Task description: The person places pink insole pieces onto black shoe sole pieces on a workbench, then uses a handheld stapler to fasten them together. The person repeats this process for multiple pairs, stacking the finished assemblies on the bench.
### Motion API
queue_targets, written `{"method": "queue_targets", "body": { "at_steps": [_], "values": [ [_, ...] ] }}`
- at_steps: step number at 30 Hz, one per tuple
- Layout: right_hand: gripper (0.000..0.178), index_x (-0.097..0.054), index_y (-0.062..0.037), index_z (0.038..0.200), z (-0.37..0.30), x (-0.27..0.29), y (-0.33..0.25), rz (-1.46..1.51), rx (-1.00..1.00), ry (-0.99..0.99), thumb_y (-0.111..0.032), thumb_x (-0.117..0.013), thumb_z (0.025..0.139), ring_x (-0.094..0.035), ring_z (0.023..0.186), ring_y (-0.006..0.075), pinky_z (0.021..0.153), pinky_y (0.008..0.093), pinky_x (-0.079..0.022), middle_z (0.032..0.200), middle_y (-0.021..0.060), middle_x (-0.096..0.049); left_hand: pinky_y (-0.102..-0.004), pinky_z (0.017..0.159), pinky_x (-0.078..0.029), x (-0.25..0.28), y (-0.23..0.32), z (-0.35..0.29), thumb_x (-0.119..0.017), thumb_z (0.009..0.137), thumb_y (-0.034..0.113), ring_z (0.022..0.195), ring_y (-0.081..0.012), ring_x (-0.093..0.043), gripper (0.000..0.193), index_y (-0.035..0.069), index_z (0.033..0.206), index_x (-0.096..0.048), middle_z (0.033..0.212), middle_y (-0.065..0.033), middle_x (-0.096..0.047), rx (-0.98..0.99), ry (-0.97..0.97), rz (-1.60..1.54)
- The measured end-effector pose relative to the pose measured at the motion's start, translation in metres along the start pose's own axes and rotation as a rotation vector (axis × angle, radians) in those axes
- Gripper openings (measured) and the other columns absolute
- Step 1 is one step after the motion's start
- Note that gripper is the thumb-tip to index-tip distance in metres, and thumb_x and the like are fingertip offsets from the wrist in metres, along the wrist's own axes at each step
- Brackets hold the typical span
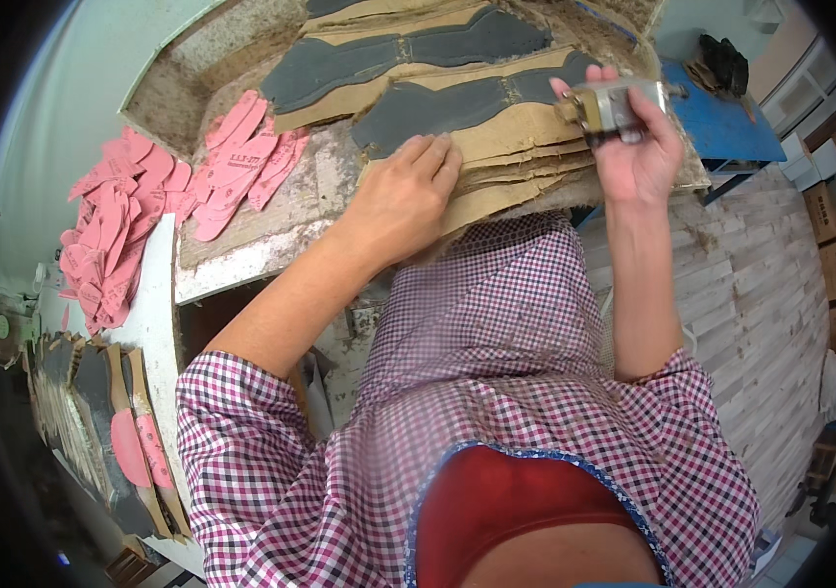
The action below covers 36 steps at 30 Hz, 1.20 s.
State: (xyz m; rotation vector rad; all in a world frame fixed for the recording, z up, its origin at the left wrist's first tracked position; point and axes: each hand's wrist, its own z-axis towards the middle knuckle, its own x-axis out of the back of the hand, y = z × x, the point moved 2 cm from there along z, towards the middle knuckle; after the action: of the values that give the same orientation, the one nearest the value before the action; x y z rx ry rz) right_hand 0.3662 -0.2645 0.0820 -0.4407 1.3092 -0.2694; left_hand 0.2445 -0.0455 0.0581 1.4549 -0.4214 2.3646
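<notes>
Dark grey and tan insole-shaped pieces [408,115] lie in layers on the worktable, joined in pairs at narrow middles. My left hand [406,191] lies over the near left end of the front piece, its fingers flat and side by side on it. The thumb is hidden. Under that piece, several tan layers [525,176] stick out at the near edge. In my right hand [638,147] is a small metal hand tool [614,106], silver with a brassy end. My palm is turned up and the thumb bends over the tool, beside the stack's right end. The tool is slightly blurred.
Pink sole-shaped pieces [109,230] are heaped on the table's left, with more pink pieces [241,167] nearer the stack. Brown dust coats the raised rim [168,83]. A blue table [721,122] stands at the right. More insole pieces [95,392] stand at lower left.
</notes>
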Motion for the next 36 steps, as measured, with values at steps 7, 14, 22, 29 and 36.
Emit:
{"method": "queue_targets", "body": {
  "at_steps": [7, 14, 22, 29, 36],
  "values": [
    [0.032, -0.044, 0.0075, 0.119, 0.036, 0.039, 0.021, 0.08, -0.043, 0.152, 0.001, -0.057, 0.09, -0.055, 0.117, 0.0367, 0.103, 0.0781, -0.034, 0.116, 0.0218, -0.055, -0.0396, 0.108, -0.043, 0.015, -0.015, -0.042, -0.055, 0.082, -0.008, 0.123, -0.0295, -0.057, 0.037, 0.0, 0.117, -0.066, 0.129, -0.0154, -0.062, 0.22, 0.172, -0.684],
    [0.031, -0.052, 0.0099, 0.113, 0.036, 0.044, 0.024, 0.02, -0.038, 0.132, -0.003, -0.061, 0.087, -0.055, 0.117, 0.0357, 0.104, 0.0722, -0.038, 0.114, 0.0211, -0.058, -0.0419, 0.106, -0.048, 0.038, -0.017, -0.048, -0.064, 0.09, 0.003, 0.117, -0.0294, -0.06, 0.043, -0.009, 0.129, -0.053, 0.123, -0.0209, -0.062, 0.689, 0.472, -1.818],
    [0.027, -0.047, 0.0076, 0.112, 0.035, 0.049, 0.023, -0.007, -0.015, 0.137, -0.001, -0.057, 0.089, -0.051, 0.122, 0.0373, 0.105, 0.0777, -0.031, 0.12, 0.0216, -0.054, -0.0394, 0.089, -0.059, 0.044, -0.025, -0.075, -0.067, 0.093, 0.011, 0.095, -0.0248, -0.068, 0.023, -0.005, 0.109, -0.063, 0.1, -0.0139, -0.068, 0.78, 0.55, -1.881],
    [0.036, -0.044, 0.0099, 0.123, 0.037, 0.043, 0.02, -0.069, 0.005, 0.178, -0.001, -0.055, 0.09, -0.047, 0.128, 0.0384, 0.107, 0.0764, -0.029, 0.129, 0.0244, -0.051, -0.0349, 0.07, -0.061, 0.059, -0.032, -0.103, -0.062, 0.097, 0.021, 0.071, -0.0189, -0.067, 0.024, 0.002, 0.083, -0.06, 0.074, -0.0088, -0.064, 0.945, 0.601, -1.652],
    [0.04, -0.041, 0.0117, 0.126, 0.039, 0.043, 0.017, -0.124, 0.017, 0.194, 0.0, -0.054, 0.091, -0.046, 0.13, 0.0387, 0.108, 0.0757, -0.029, 0.129, 0.0249, -0.051, -0.0341, 0.058, -0.055, 0.059, -0.051, -0.131, -0.04, 0.104, 0.049, 0.056, -0.0172, -0.055, 0.059, 0.009, 0.061, -0.045, 0.062, -0.0046, -0.051, 1.024, 0.517, -1.396]
  ]
}}
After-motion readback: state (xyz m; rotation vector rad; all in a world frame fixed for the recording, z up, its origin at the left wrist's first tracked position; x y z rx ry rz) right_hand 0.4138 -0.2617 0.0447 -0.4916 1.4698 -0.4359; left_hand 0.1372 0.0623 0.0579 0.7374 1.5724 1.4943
